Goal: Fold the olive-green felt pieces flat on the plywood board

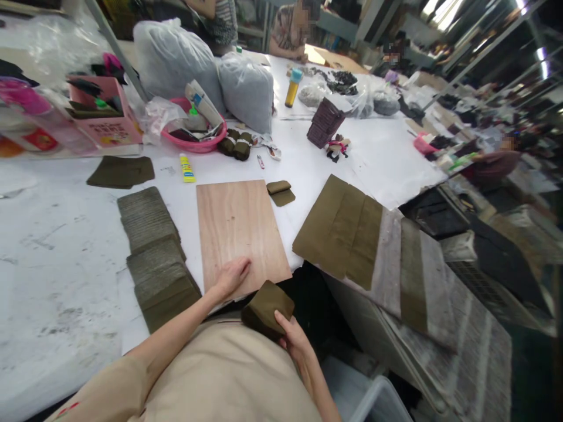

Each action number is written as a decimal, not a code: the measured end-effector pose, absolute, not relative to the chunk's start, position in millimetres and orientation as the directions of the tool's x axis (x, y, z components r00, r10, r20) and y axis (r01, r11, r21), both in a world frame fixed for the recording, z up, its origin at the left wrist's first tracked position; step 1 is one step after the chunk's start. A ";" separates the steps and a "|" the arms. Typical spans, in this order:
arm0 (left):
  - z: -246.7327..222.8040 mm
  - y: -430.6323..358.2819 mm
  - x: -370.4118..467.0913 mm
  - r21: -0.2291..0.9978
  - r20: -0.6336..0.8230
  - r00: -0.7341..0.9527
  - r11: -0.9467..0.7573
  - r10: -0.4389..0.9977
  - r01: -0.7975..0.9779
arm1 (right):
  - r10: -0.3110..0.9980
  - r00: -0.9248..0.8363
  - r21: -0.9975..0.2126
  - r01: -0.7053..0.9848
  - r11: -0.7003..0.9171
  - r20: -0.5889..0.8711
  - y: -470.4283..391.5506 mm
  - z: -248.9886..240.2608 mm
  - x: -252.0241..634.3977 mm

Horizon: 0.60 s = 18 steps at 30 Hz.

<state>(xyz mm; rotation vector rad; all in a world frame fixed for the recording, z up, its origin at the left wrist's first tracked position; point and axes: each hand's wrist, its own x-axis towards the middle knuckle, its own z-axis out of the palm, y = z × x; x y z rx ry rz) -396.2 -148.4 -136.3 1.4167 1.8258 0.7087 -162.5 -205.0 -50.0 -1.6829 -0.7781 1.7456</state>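
Observation:
My right hand (292,334) grips a folded olive-green fabric piece (269,306) in front of my body, thumb on top. It may be a small stack; the layers do not show clearly. On the lower part of a plain wooden board (237,228) rests my left hand (232,276), its fingers curled together with nothing visible in them. Left of the board, overlapping stacks of olive fabric pieces (160,258) lie fanned out. A small folded olive piece (281,192) sits by the board's upper right corner.
Right of me, large olive panels (341,228) lie on a grey slab (387,252). Behind the board are a yellow tube (187,168), a pink basket (193,140), a pink box (103,114) and stuffed bags (176,64). A translucent bin (373,398) stands below. Other people sit farther back.

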 end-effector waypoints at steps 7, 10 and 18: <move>-101.9 -147.4 -383.7 0.762 -0.511 0.301 0.587 0.805 -0.275 | 0.742 -0.302 -0.781 0.012 -0.625 -0.598 -177.0 -38.2 -150.5; -87.7 -153.2 -375.7 0.591 -0.460 0.522 0.686 0.718 -0.424 | 0.718 -0.388 -0.799 0.091 -0.595 -0.578 -159.7 -33.9 -151.5; -58.2 -152.5 -343.2 0.525 -0.543 0.391 0.663 0.744 -0.533 | 0.784 -0.318 -0.791 -0.141 -0.596 -0.534 -128.9 -41.1 -152.3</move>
